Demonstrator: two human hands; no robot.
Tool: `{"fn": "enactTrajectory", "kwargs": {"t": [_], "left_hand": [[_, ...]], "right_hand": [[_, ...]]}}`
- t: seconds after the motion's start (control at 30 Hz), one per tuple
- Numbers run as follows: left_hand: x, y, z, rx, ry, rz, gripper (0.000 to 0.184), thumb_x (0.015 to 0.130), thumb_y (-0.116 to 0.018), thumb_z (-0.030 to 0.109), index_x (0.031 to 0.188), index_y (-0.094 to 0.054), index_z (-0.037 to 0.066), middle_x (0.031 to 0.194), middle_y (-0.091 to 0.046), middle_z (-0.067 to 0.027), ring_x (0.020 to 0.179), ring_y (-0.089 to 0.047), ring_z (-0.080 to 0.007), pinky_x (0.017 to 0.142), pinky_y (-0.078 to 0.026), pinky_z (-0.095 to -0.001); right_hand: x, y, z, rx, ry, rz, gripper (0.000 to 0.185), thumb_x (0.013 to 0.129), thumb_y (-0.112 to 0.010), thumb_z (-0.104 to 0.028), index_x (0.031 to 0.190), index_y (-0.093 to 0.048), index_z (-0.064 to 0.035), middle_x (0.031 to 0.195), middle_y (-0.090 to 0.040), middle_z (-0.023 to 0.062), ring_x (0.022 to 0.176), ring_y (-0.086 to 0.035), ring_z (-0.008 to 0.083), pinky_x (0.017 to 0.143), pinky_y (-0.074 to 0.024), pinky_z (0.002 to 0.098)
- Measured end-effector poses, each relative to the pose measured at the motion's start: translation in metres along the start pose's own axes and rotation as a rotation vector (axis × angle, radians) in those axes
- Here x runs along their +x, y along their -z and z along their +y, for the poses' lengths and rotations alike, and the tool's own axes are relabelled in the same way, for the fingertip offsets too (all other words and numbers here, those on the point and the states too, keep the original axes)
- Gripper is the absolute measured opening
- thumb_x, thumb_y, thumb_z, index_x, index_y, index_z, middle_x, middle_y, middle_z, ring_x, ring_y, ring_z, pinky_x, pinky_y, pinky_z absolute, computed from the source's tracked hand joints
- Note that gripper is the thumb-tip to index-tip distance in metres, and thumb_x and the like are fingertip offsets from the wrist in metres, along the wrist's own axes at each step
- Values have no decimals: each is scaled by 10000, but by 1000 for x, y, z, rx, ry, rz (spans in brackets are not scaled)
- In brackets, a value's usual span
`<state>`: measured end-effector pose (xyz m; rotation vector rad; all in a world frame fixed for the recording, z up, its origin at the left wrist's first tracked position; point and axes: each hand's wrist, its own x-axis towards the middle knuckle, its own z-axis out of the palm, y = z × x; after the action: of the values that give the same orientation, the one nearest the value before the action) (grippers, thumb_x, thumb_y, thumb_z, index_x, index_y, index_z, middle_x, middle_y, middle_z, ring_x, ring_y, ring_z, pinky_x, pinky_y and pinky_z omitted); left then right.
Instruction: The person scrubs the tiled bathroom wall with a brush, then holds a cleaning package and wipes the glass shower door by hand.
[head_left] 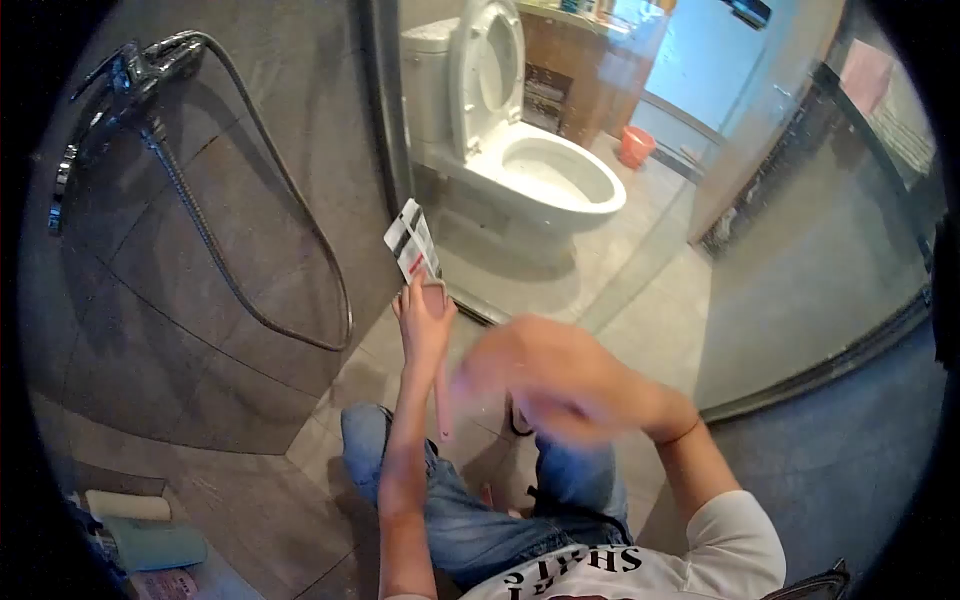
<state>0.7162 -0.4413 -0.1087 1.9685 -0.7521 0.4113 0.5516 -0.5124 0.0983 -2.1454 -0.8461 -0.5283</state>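
Observation:
My left hand [427,318] is closed around a pink long-handled tool [443,400], whose handle hangs down along my forearm. A white, black and red packet [412,242] stands up from the fingertips of the same hand, near the glass panel's edge. My right hand [555,380] is raised over my knee, to the right of the pink handle. Motion smears its fingers, and whether anything is in them cannot be made out.
Beyond the glass stands a toilet [560,175] with its lid up. A red bucket [636,147] is behind it. A shower hose [205,215] hangs on the left wall. Bottles [155,545] lie at lower left. A metal-framed glass panel [800,290] curves along the right.

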Motion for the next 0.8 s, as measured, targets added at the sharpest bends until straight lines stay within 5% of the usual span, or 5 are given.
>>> {"fn": "enactTrajectory", "kwargs": {"t": [0.13, 0.27, 0.47, 0.63, 0.8], "left_hand": [[1, 4, 15, 100, 127, 23, 543, 608, -575, 127, 1091, -346, 34, 982, -419, -159, 921, -365, -316, 828, -259, -410], [4, 17, -1, 176, 178, 121, 534, 618, -572, 127, 1093, -344, 38, 976, -422, -158, 917, -364, -321, 824, -263, -408], [6, 28, -10, 251, 172, 153, 569, 635, -605, 238, 1103, -344, 48, 1031, -417, -152, 925, -360, -320, 820, -268, -399], [4, 39, -24, 221, 299, 130, 448, 689, -562, 224, 1067, -397, 49, 1008, -447, -137, 930, -364, -304, 817, -280, -386], [1, 41, -24, 291, 212, 89, 400, 703, -534, 183, 1060, -405, 56, 962, -473, -106, 920, -380, -279, 803, -295, -381]], "right_hand": [[-50, -49, 132, 85, -933, -421, 365, 778, -445, -292, 978, -436, 13, 938, -490, 168, 876, -475, 257, 760, -366, 299], [-71, -132, 197, 843, -543, -477, 505, 765, -441, -386, 1059, -367, 17, 933, -496, 106, 885, -476, 186, 772, -371, 274], [-61, -148, 209, 1325, -855, -510, 335, 807, -405, -279, 1037, -396, -35, 956, -471, 50, 896, -456, 120, 769, -372, 271], [-75, -144, 257, 702, -995, -426, 217, 803, -364, -151, 971, -459, -51, 855, -494, 41, 606, -435, 95, 596, -408, 236], [-107, -136, 286, -368, -920, -564, 199, 651, -447, -57, 818, -540, -3, 801, -541, 185, 767, -533, 300, 664, -427, 366]]}}
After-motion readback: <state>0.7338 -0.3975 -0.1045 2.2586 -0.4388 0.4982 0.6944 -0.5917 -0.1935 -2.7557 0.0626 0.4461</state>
